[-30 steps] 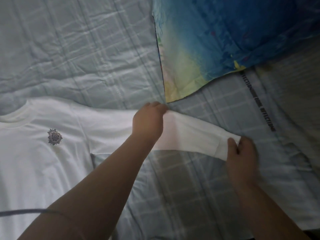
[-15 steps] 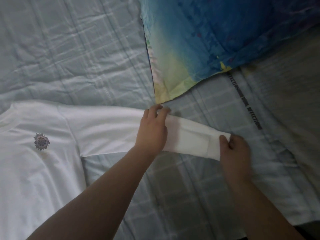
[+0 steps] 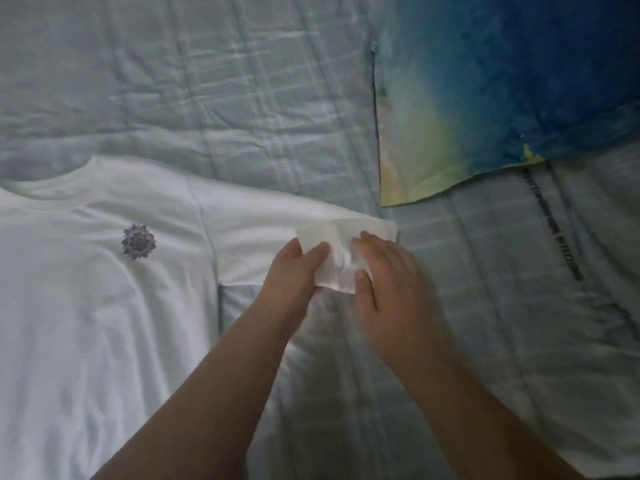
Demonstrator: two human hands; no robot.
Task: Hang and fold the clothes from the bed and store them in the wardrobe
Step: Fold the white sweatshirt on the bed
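Observation:
A white long-sleeved shirt (image 3: pixel 86 306) with a small dark flower print (image 3: pixel 138 241) lies flat on the bed, collar toward the top. Its right-side sleeve (image 3: pixel 263 244) is doubled back on itself, so the cuff end (image 3: pixel 313 235) points toward the shirt's body. My left hand (image 3: pixel 294 275) pinches the doubled sleeve near the cuff, between thumb and fingers. My right hand (image 3: pixel 388 271) lies on the fold with fingers nearly straight, pressing it onto the bed.
The bed is covered by a pale blue checked sheet (image 3: pixel 207 98). A blue, yellow and white tie-dye cloth (image 3: pixel 485 91) lies at the top right. A grey garment with a dark lettered stripe (image 3: pixel 561 244) lies at the right.
My right hand carried the cuff to the left and folded the sleeve over itself. It has let go of the cuff and now presses the fold. My left hand has moved onto the cuff end.

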